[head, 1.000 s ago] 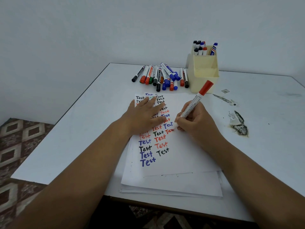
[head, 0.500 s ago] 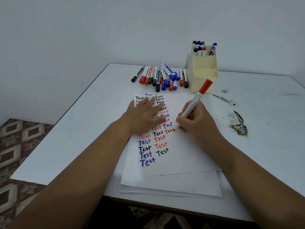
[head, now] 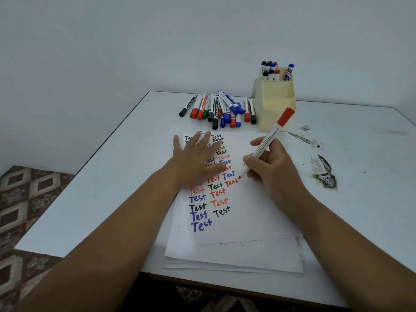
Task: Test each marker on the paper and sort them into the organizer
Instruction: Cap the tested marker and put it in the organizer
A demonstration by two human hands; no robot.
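My right hand (head: 272,167) grips a red marker (head: 269,140), its cap stuck on the raised back end, with the tip just right of a red "Test" on the paper (head: 247,217). My left hand (head: 198,161) lies flat on the upper part of the sheet, fingers spread over rows of black, blue and red "Test" words. A pile of loose markers (head: 220,109) lies at the far side of the table. The cream organizer (head: 275,106) stands to their right with several markers (head: 273,70) upright in its back compartment.
The paper is the top sheet of a small stack near the white table's front edge (head: 225,282). Dark scuffed stains (head: 325,174) mark the table right of my right hand. Patterned floor tiles (head: 22,199) show to the left, a pale wall behind.
The red marker's tip has moved right as the red "Test" was finished, and now sits just past the word. My left hand has stayed on the paper.
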